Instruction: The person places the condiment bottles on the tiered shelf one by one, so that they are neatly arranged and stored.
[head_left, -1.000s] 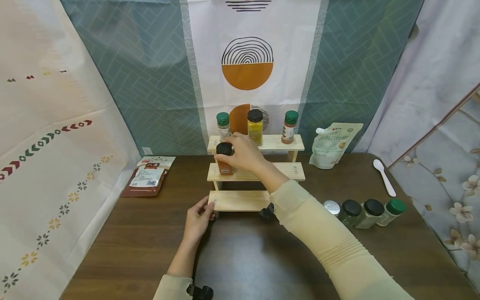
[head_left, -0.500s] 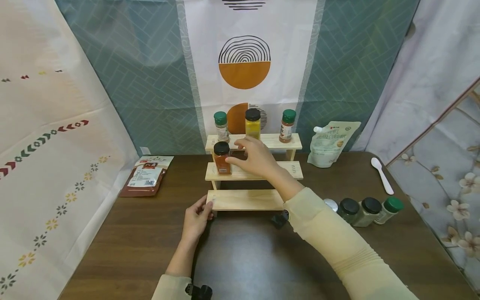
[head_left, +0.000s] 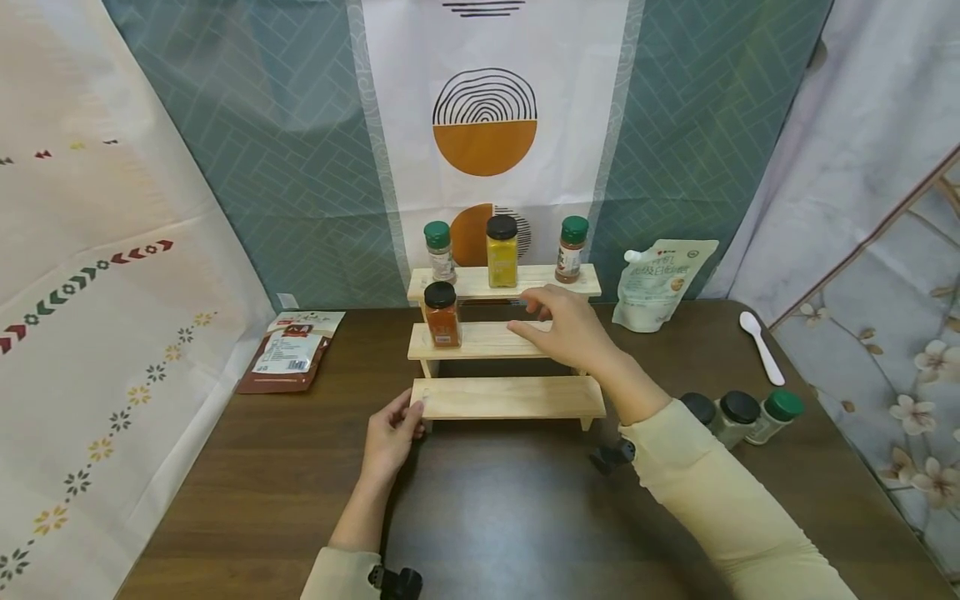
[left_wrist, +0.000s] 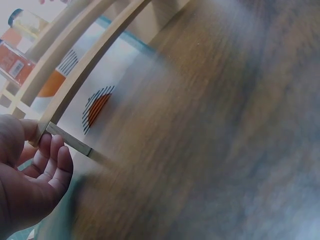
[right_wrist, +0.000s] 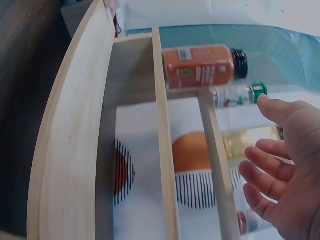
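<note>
A three-step wooden rack (head_left: 510,398) stands on the table. My left hand (head_left: 390,437) pinches the left end of its lowest step, thumb on top and fingers beneath, as the left wrist view (left_wrist: 37,167) also shows. On the middle step, at the left, stands a black-capped spice jar (head_left: 443,321) with orange-red contents. My right hand (head_left: 570,329) is over the right part of the middle step, fingers loosely bent and holding nothing. The top step carries a green-capped jar (head_left: 440,254), a black-capped yellow jar (head_left: 502,254) and a green-capped reddish jar (head_left: 571,252).
Black-capped jars (head_left: 738,417) and a green-capped jar (head_left: 780,412) stand at the right, partly behind the right sleeve. A white spoon (head_left: 763,350) and a spouted pouch (head_left: 660,286) lie farther back. At the left is a brown packet (head_left: 292,354).
My right hand has let go of the orange-red spice jar and moved right, away from it. The jar stays on the middle step. My left hand keeps its hold on the rack.
</note>
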